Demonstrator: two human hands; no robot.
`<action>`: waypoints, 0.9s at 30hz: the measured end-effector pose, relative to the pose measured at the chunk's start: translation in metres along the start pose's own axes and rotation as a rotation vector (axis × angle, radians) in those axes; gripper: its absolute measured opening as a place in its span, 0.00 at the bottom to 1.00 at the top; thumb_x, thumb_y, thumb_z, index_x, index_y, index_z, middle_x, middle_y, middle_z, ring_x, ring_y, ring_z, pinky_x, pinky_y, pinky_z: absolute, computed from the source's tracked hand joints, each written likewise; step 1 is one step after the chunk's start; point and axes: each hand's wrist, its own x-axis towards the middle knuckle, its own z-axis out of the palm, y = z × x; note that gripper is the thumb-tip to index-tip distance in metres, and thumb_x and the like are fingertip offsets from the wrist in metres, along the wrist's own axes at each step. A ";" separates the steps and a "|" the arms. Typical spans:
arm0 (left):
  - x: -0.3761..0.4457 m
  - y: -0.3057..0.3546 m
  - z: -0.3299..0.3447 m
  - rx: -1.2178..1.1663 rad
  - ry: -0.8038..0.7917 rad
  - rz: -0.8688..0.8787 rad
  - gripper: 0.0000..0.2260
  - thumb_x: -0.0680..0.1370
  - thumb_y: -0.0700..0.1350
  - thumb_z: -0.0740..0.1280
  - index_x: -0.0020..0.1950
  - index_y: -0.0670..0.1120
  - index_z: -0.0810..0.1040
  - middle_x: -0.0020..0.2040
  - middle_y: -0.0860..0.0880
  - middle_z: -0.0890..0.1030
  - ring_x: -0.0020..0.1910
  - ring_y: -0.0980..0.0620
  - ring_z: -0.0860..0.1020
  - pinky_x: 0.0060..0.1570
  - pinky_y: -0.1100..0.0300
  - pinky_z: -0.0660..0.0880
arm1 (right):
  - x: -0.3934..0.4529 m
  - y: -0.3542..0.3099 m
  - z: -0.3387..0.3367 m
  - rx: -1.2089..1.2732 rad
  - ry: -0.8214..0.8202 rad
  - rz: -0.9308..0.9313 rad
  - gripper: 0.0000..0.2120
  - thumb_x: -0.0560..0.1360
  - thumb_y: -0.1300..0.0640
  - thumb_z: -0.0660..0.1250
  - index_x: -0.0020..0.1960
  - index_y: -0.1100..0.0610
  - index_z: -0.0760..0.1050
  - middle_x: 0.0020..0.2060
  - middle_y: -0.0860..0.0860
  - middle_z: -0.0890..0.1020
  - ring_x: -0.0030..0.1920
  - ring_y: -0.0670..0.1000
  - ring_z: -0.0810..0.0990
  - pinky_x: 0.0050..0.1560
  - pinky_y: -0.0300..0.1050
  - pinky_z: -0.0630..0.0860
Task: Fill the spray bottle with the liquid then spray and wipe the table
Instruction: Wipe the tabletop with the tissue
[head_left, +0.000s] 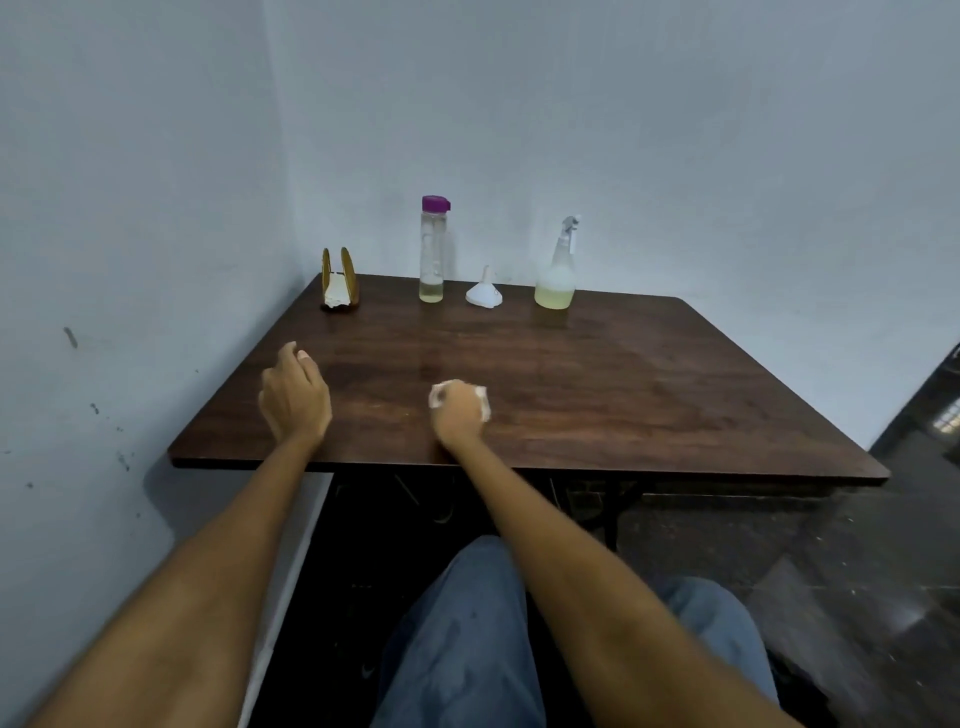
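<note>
Right hand (457, 410) bunched around white tissue (484, 402) on near worktop (649, 395); left hand (294, 395) resting loosely curled, holding nothing. Best wiped with flat, overlapping strokes outward. Farther back: spray bottle (557, 275), partly filled.

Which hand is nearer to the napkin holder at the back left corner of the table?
Left. The left hand rests near the table's left edge, in front of the napkin holder. The right hand, gripping a white tissue, is farther right, toward the middle.
</note>
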 end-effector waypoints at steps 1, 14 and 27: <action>0.002 -0.003 -0.003 -0.003 0.012 -0.001 0.18 0.83 0.44 0.50 0.69 0.38 0.69 0.59 0.36 0.78 0.60 0.37 0.74 0.58 0.44 0.70 | -0.006 -0.021 0.015 0.053 -0.061 -0.074 0.14 0.78 0.61 0.59 0.58 0.59 0.79 0.57 0.57 0.81 0.62 0.57 0.75 0.61 0.45 0.68; -0.021 0.016 -0.004 0.002 -0.012 0.071 0.19 0.83 0.45 0.50 0.68 0.38 0.70 0.56 0.35 0.79 0.56 0.36 0.76 0.54 0.44 0.72 | -0.017 0.059 -0.048 -0.240 -0.074 -0.238 0.14 0.76 0.61 0.60 0.59 0.60 0.79 0.59 0.60 0.80 0.61 0.60 0.77 0.61 0.46 0.71; -0.051 0.065 0.010 -0.015 -0.093 0.209 0.19 0.83 0.46 0.51 0.69 0.38 0.69 0.58 0.34 0.78 0.58 0.36 0.75 0.56 0.45 0.71 | -0.057 0.028 -0.033 -0.302 -0.307 0.006 0.12 0.67 0.51 0.73 0.39 0.61 0.82 0.31 0.58 0.80 0.38 0.48 0.82 0.36 0.34 0.73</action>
